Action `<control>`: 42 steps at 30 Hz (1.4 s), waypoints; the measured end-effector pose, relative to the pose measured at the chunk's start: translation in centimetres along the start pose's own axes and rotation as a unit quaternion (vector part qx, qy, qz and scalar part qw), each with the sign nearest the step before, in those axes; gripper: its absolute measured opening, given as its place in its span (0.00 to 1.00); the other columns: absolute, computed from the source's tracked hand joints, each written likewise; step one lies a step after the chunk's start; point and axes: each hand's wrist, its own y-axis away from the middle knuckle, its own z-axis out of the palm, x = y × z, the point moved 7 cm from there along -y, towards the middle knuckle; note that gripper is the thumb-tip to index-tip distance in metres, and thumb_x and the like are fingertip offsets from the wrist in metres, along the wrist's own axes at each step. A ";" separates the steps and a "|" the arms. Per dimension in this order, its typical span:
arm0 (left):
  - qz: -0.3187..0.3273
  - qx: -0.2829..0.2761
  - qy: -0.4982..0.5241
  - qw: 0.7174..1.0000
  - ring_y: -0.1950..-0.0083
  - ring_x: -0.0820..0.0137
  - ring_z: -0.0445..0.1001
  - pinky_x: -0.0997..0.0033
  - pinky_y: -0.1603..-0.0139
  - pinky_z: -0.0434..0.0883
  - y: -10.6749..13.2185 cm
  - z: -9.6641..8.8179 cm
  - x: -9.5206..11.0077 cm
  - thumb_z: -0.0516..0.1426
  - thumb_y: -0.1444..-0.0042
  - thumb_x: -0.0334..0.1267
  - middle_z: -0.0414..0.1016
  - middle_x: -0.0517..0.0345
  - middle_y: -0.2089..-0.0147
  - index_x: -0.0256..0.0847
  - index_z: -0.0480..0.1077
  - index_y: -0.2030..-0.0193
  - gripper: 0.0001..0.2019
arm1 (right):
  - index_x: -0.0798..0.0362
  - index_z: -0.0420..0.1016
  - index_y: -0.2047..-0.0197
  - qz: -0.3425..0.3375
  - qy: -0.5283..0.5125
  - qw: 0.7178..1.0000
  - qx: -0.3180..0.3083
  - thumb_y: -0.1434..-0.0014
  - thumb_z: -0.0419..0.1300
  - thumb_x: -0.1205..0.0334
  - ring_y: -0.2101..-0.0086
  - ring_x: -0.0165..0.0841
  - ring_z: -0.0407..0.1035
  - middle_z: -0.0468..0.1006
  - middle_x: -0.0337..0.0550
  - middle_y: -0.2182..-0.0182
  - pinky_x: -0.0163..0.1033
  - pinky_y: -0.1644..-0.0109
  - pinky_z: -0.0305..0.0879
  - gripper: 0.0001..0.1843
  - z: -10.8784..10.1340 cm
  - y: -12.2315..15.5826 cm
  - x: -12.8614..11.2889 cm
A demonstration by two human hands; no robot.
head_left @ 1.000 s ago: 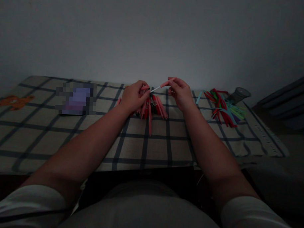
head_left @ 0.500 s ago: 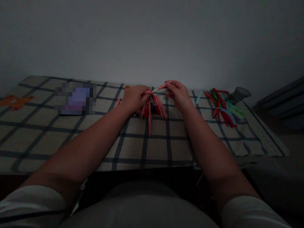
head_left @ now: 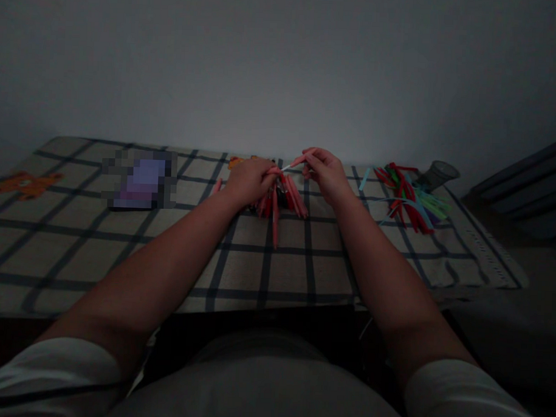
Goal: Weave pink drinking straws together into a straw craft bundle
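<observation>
**Pink strips gathered between 2 hands on a checked cloth**

Beige woven tablecloth with dark grid lines (head_left: pixel 76 250) covers the table from the near edge to the far wall. On it, far right, lies a loose heap of red, green and teal strips (head_left: pixel 410 198), with a grey see-through cup (head_left: pixel 438 174) just beyond it. A flat orange figure (head_left: pixel 26 183) sits at the far left.

At the far middle, the left hand (head_left: pixel 249 182) is clenched around the top of a bunch of pink and red strips (head_left: pixel 282 199), whose lower ends fan out and touch the cloth. The right hand (head_left: pixel 327 174) pinches a single pink strip (head_left: pixel 294 163) between thumb and fingertips, just right of the bunch.

The likeliest trouble is the bunch splaying apart if the left grip loosens, since only its top is held. The pinched strip could also slip or crease, being thin and held at 1 end.

That strip is narrow and tilted, its pale white tip pointing toward the left hand. The dim light hides any finer detail.
</observation>
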 end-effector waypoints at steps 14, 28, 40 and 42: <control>-0.039 0.009 -0.003 0.999 0.50 0.54 0.82 0.59 0.50 0.67 0.2 -0.4 -0.7 0.60 0.22 0.50 0.89 0.48 0.53 0.46 0.82 0.57 0.15 | 0.46 0.77 0.63 0.022 0.023 0.995 0.096 0.32 0.80 0.33 0.68 0.27 0.74 0.89 0.39 0.59 0.29 0.68 0.73 0.28 -2.0 0.6 -2.5; -0.036 0.010 -0.013 0.999 0.50 0.53 0.84 0.58 0.52 0.67 0.3 -0.4 -0.7 0.59 0.23 0.51 0.89 0.47 0.53 0.47 0.82 0.58 0.15 | 0.44 0.73 0.61 0.026 0.039 0.989 0.142 0.32 0.78 0.29 0.66 0.28 0.77 0.89 0.39 0.59 0.30 0.66 0.75 0.30 -3.0 0.6 -2.9; -0.030 0.011 -0.007 0.999 0.53 0.54 0.83 0.58 0.54 0.66 0.2 -0.2 -0.8 0.60 0.26 0.49 0.87 0.49 0.57 0.47 0.81 0.59 0.13 | 0.44 0.69 0.63 0.040 0.055 0.986 0.154 0.32 0.76 0.32 0.69 0.28 0.75 0.87 0.38 0.62 0.31 0.67 0.72 0.30 -3.7 0.5 -2.8; -0.025 0.007 -0.007 1.000 0.53 0.55 0.82 0.58 0.54 0.65 0.2 -0.2 -0.7 0.61 0.26 0.49 0.87 0.49 0.57 0.47 0.80 0.60 0.13 | 0.44 0.70 0.63 0.065 0.070 0.983 0.158 0.31 0.74 0.33 0.71 0.29 0.74 0.86 0.39 0.64 0.32 0.67 0.72 0.28 -4.3 0.3 -2.2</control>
